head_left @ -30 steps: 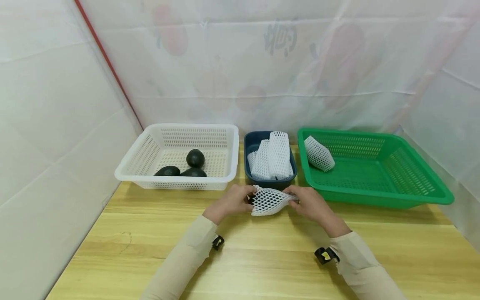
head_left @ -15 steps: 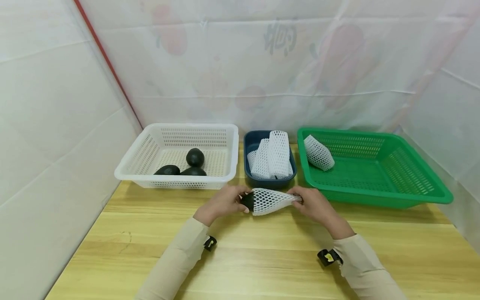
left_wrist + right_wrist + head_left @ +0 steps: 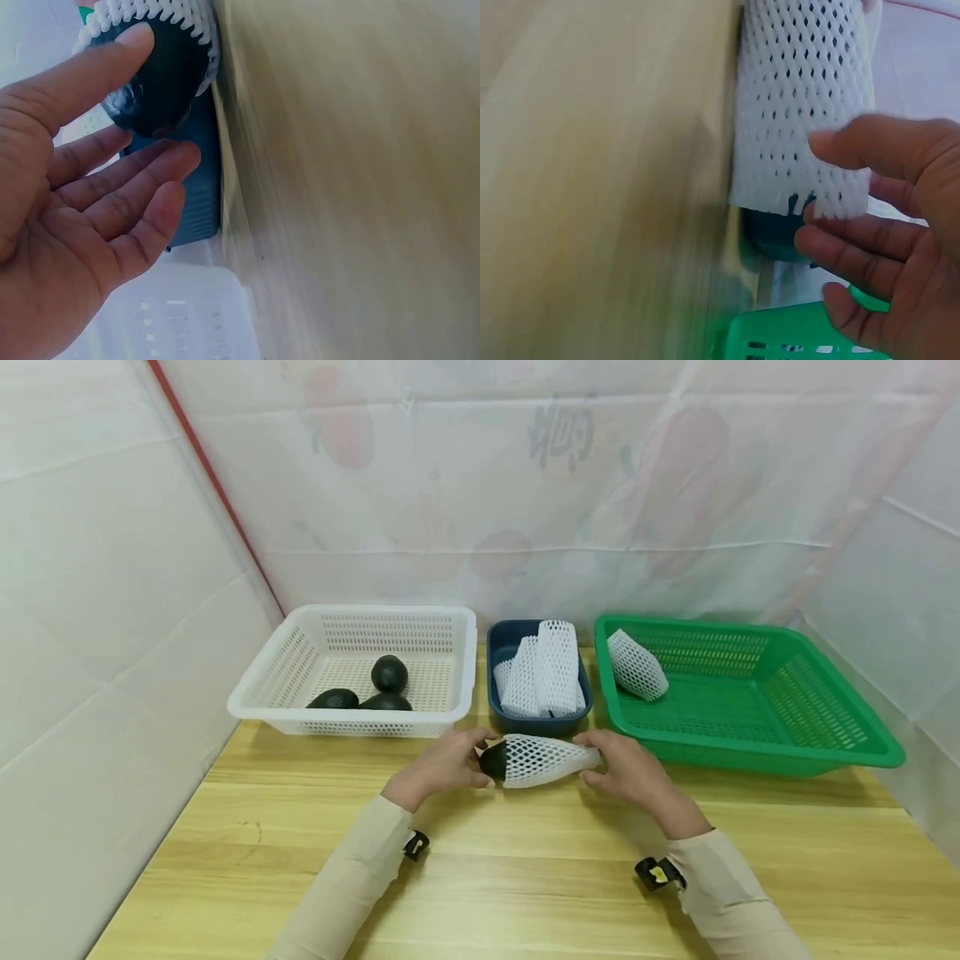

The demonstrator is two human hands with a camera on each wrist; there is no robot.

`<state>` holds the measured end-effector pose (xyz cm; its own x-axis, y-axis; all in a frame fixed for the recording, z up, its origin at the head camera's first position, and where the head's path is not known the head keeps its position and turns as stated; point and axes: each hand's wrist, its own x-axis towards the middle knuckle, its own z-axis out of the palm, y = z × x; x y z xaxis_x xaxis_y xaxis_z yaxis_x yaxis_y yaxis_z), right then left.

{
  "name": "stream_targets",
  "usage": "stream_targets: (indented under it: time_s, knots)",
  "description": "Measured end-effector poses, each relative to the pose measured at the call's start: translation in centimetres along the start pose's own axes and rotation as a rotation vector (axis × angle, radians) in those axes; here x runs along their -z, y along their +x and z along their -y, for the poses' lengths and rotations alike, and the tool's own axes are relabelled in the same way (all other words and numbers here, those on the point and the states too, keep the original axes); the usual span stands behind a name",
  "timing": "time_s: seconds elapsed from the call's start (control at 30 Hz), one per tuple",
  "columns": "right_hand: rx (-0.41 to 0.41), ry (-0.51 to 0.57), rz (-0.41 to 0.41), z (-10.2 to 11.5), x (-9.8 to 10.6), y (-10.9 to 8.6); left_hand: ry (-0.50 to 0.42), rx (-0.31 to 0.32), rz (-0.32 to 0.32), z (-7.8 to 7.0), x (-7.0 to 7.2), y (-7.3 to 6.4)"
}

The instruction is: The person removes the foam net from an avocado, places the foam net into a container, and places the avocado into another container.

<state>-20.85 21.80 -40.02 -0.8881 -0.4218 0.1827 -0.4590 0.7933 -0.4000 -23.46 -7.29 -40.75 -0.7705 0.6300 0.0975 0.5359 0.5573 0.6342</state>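
Observation:
In the head view an avocado [image 3: 493, 762] lies sideways in front of the blue bin, its larger part inside a white foam net sleeve [image 3: 546, 762]. Its dark end sticks out on the left. My left hand [image 3: 441, 767] is at that bare end, and the left wrist view shows its thumb over the avocado [image 3: 154, 82] with the other fingers loosely bent below. At the sleeve's narrow right end is my right hand [image 3: 626, 768]. In the right wrist view its thumb and fingers stand loosely apart beside the sleeve's loose edge [image 3: 802, 97]. Whether the fingertips touch is unclear.
A white basket [image 3: 352, 717] at the back left holds 3 bare avocados [image 3: 389, 674]. The blue bin [image 3: 543, 724] in the middle holds several foam net sleeves [image 3: 557, 668]. One netted piece [image 3: 637, 667] lies in the green basket [image 3: 750, 747] on the right.
My left hand has drawn left, baring the avocado's dark end outside the sleeve. The right fingers, which pinched the sleeve's gathered end, have loosened, and that end has spread.

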Motion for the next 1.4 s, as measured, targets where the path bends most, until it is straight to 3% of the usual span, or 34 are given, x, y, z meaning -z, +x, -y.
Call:
stream_targets:
  time_s: [0.33, 0.47, 0.7, 1.4]
  knots:
    - [0.023, 0.032, 0.031, 0.3, 0.1, 0.6, 0.031, 0.0, -0.006, 0.0, 0.4, 0.1]
    - [0.082, 0.037, 0.033, 0.9, -0.3, 1.5, 0.091, -0.033, -0.012, -0.2, 0.1, 0.7]
    - [0.154, 0.027, 0.044, 1.9, -1.4, 2.4, 0.106, -0.018, -0.01, -0.9, -0.5, 1.4]
    - [0.119, 0.031, 0.036, 2.5, -1.8, 2.5, 0.13, -0.014, -0.006, -1.2, -0.8, 1.4]
